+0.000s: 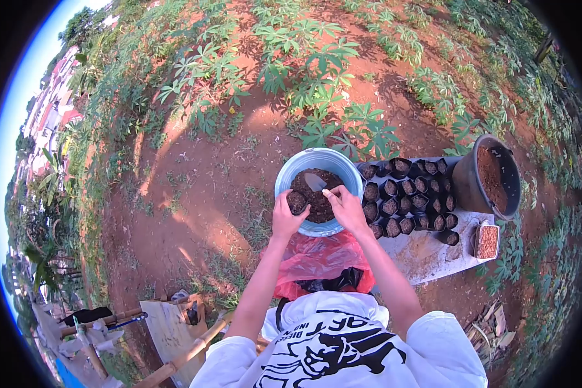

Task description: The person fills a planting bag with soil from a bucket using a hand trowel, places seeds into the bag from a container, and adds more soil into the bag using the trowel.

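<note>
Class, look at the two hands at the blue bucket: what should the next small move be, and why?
Probably scoop a little soil with the trowel: the right hand holds it inside the blue bucket, its blade looking largely bare, while the left hand holds a small black planting bag nearby. How full that bag is, I cannot tell.

The tub [317, 157] is light blue, the potting soil [323, 211] in it dark brown, the trowel [315, 182] blade grey. Seedling bags [448, 240] are black with brown fill; the bucket [465, 176] is dark grey. Orange-brown granules [488, 242] show on a whitish tabletop [410, 258] smeared brown. The plastic sheet [317, 257] is translucent red, the white T-shirt [265, 341] printed in black, the ground [168, 236] reddish brown, the cassava leaves [328, 59] green.
</note>
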Demonstrator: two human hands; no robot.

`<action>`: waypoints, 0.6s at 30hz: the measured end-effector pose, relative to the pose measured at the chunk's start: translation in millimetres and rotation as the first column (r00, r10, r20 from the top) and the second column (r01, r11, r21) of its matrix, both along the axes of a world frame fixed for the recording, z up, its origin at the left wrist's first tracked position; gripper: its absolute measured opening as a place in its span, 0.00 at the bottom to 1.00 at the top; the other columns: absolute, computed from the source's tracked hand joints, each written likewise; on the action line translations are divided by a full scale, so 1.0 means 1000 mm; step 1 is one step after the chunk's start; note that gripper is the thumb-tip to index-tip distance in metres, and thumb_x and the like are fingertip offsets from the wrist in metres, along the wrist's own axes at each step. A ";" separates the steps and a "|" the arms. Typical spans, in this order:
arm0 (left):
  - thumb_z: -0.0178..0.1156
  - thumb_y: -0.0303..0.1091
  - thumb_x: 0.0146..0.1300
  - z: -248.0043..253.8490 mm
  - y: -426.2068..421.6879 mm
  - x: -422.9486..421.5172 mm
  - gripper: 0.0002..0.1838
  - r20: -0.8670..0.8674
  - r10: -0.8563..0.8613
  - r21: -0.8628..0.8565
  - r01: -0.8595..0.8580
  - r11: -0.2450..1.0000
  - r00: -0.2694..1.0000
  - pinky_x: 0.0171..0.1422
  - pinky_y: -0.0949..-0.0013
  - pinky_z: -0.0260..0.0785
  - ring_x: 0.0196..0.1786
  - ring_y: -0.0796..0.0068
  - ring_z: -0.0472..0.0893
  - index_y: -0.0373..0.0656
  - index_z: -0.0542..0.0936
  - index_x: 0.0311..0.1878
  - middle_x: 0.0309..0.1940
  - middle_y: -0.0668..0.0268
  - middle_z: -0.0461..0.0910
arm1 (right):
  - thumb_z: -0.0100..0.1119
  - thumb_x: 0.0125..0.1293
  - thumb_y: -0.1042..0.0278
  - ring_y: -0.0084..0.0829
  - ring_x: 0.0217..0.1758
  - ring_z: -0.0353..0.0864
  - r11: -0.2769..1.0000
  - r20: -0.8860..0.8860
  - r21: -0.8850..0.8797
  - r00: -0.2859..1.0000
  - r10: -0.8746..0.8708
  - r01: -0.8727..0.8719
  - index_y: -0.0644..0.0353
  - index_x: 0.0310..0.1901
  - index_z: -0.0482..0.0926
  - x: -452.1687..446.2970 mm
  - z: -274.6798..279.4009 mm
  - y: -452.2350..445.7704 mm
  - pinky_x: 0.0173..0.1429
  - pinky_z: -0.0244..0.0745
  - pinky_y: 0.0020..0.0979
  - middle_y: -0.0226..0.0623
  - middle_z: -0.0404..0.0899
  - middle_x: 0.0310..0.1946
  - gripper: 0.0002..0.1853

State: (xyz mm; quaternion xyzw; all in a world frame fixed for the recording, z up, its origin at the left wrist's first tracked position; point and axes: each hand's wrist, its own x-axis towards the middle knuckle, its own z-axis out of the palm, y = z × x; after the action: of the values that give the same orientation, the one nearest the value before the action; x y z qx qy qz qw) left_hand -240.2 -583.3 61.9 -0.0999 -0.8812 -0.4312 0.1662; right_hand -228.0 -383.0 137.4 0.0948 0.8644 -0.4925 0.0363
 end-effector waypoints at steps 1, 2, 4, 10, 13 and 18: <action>0.80 0.41 0.50 0.000 0.000 0.000 0.38 0.019 0.001 0.014 -0.001 1.000 1.000 0.63 0.51 0.76 0.57 0.45 0.81 0.37 0.72 0.61 0.53 0.49 0.79 | 0.59 0.76 0.56 0.39 0.32 0.85 0.999 0.021 -0.020 0.999 -0.042 0.042 0.66 0.50 0.81 0.013 0.012 0.003 0.41 0.76 0.40 0.47 0.85 0.29 0.18; 0.81 0.41 0.50 0.000 0.000 0.000 0.38 0.038 -0.002 0.030 0.001 1.000 0.999 0.63 0.51 0.76 0.57 0.45 0.81 0.37 0.73 0.61 0.53 0.49 0.79 | 0.59 0.76 0.56 0.36 0.29 0.84 0.995 0.042 -0.039 0.995 -0.087 0.088 0.66 0.50 0.81 0.027 0.023 0.006 0.39 0.76 0.39 0.45 0.85 0.29 0.18; 0.81 0.41 0.48 0.002 0.000 -0.003 0.39 0.077 -0.003 0.042 0.000 0.999 0.997 0.63 0.51 0.76 0.58 0.45 0.81 0.38 0.73 0.61 0.53 0.49 0.79 | 0.58 0.76 0.55 0.31 0.29 0.82 0.983 0.024 -0.101 0.988 -0.153 0.155 0.65 0.55 0.81 0.056 0.025 0.014 0.38 0.74 0.36 0.43 0.85 0.28 0.19; 0.84 0.39 0.44 0.013 -0.002 0.003 0.40 0.158 -0.039 0.129 0.018 0.991 0.987 0.63 0.52 0.77 0.57 0.45 0.83 0.38 0.75 0.60 0.53 0.49 0.82 | 0.59 0.73 0.60 0.44 0.36 0.90 0.967 0.025 0.002 0.966 -0.256 0.256 0.63 0.59 0.80 0.131 0.024 0.021 0.43 0.80 0.41 0.52 0.87 0.33 0.20; 0.85 0.38 0.44 0.019 -0.004 0.005 0.39 0.115 -0.080 0.173 0.060 0.983 0.990 0.62 0.53 0.77 0.56 0.46 0.84 0.37 0.76 0.59 0.52 0.49 0.83 | 0.58 0.72 0.63 0.47 0.38 0.89 0.973 -0.008 0.121 0.981 -0.196 0.195 0.64 0.61 0.79 0.132 0.023 0.014 0.46 0.81 0.44 0.52 0.87 0.35 0.20; 0.85 0.39 0.44 0.040 -0.016 0.013 0.40 0.147 -0.090 0.226 0.055 0.972 0.985 0.60 0.55 0.78 0.54 0.51 0.86 0.37 0.77 0.59 0.50 0.50 0.85 | 0.60 0.70 0.62 0.54 0.43 0.89 0.969 0.100 0.161 0.974 -0.203 0.185 0.64 0.63 0.76 0.099 0.080 -0.007 0.52 0.83 0.47 0.56 0.88 0.38 0.23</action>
State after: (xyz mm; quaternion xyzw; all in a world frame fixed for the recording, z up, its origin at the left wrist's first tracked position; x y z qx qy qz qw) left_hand -227.1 -599.2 102.1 -0.0790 -0.8337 -0.5390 0.0906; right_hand -129.1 -390.4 217.9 0.2098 0.8820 -0.4208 0.0307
